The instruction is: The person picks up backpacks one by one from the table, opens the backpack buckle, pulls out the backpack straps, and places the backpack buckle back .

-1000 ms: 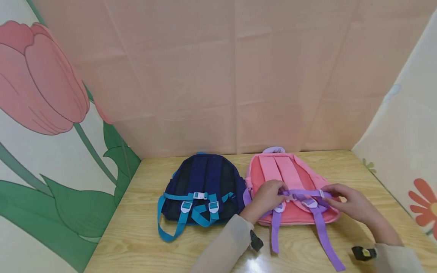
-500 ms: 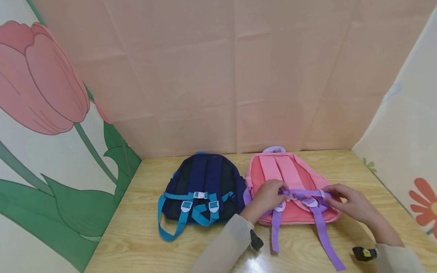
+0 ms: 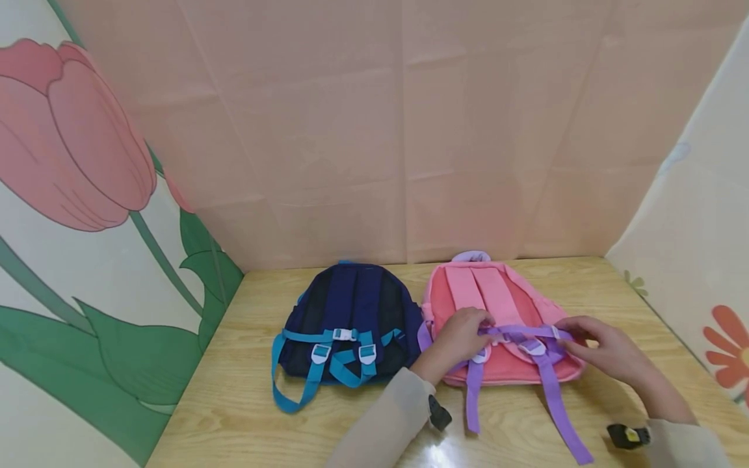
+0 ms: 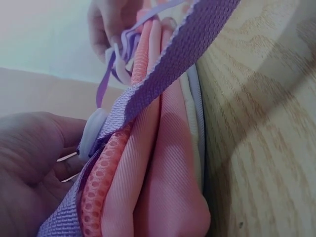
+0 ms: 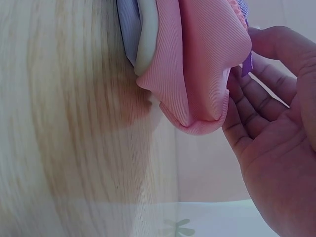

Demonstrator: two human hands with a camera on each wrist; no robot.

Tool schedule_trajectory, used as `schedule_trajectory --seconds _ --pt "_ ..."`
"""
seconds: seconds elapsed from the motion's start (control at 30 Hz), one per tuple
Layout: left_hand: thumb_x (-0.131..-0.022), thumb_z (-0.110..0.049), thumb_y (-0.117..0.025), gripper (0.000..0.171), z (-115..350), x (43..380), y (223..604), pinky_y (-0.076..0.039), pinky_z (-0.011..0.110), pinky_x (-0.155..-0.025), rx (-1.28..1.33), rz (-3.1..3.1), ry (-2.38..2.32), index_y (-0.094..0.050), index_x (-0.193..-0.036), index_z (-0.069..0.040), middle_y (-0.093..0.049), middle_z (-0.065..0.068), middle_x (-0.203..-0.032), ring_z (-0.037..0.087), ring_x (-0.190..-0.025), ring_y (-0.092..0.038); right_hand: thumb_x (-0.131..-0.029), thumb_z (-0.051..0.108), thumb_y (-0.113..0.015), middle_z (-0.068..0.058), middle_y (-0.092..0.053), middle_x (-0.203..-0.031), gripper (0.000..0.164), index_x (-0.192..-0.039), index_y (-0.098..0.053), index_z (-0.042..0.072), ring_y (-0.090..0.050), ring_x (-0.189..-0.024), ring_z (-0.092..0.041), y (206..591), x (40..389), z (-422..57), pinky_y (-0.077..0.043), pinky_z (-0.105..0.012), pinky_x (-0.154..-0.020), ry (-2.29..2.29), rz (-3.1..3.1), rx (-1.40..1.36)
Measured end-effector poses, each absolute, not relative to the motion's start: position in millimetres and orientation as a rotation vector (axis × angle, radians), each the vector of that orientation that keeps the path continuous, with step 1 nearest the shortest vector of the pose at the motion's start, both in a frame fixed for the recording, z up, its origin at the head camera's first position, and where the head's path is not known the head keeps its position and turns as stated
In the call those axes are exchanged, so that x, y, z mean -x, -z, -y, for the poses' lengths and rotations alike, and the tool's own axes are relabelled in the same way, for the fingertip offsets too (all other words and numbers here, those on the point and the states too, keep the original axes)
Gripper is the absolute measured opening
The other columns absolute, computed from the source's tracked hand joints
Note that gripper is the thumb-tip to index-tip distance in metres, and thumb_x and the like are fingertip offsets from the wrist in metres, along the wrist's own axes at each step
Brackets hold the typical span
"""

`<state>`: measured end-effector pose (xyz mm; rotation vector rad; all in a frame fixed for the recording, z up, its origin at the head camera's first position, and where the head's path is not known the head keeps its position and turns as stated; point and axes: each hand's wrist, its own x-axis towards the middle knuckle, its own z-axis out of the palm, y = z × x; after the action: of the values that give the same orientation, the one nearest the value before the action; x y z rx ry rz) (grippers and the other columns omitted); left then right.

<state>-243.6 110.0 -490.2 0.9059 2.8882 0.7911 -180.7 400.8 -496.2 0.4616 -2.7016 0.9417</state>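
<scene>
A pink backpack [image 3: 494, 292] lies on the table with its purple straps facing up. Across its lower part runs a purple chest strap [image 3: 521, 329] with a small white slider [image 3: 555, 332]. My left hand [image 3: 459, 338] pinches the strap's left end; its fingertips are partly hidden. At the right end, my right hand [image 3: 605, 348] pinches the strap beside the slider. In the left wrist view, my left fingers sit behind a white plastic adjuster [image 4: 93, 132] on purple webbing. The right wrist view has my right hand [image 5: 276, 113] at the bag's pink side [image 5: 210, 59].
A navy backpack [image 3: 336, 299] with blue straps and a white buckle [image 3: 342, 335] lies just left of the pink one. Two loose purple strap tails [image 3: 560, 416] hang toward the front of the wooden table [image 3: 234, 390]. A plain pinkish backdrop [image 3: 404, 130] stands behind.
The whole head view shifts very slightly. Both hands keep their places on the purple strap, and the backpacks stay put.
</scene>
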Motion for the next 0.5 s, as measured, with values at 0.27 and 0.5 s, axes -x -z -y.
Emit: schedule_trajectory --seconds 0.27,0.5 --pt "-0.092 -0.032 -0.076 0.026 -107.8 240.3 485.5 -0.044 0.014 -0.088 -0.922 -2.886 -0.786 -0.071 -0.117 -0.027 -0.066 -0.015 -0.108 0.0 -0.099 -0.055 -0.084 0.005 -0.081 0.003 -0.071 -0.098 0.03 -0.112 -0.071 0.006 -0.059 -0.089 0.006 493.0 178.7 -400.8 -0.045 -0.008 -0.078 -0.942 2.643 -0.491" --pt "-0.093 -0.038 -0.074 0.03 -98.1 233.4 468.9 -0.046 0.019 -0.096 -0.953 -2.882 -0.762 -0.069 -0.121 -0.028 -0.065 -0.015 -0.121 0.003 -0.114 -0.055 -0.089 0.015 -0.078 -0.011 -0.072 -0.108 0.029 -0.116 -0.071 0.009 -0.053 -0.096 0.009 476.3 178.5 -397.1 -0.045 -0.017 -0.077 -0.86 2.671 -0.415"
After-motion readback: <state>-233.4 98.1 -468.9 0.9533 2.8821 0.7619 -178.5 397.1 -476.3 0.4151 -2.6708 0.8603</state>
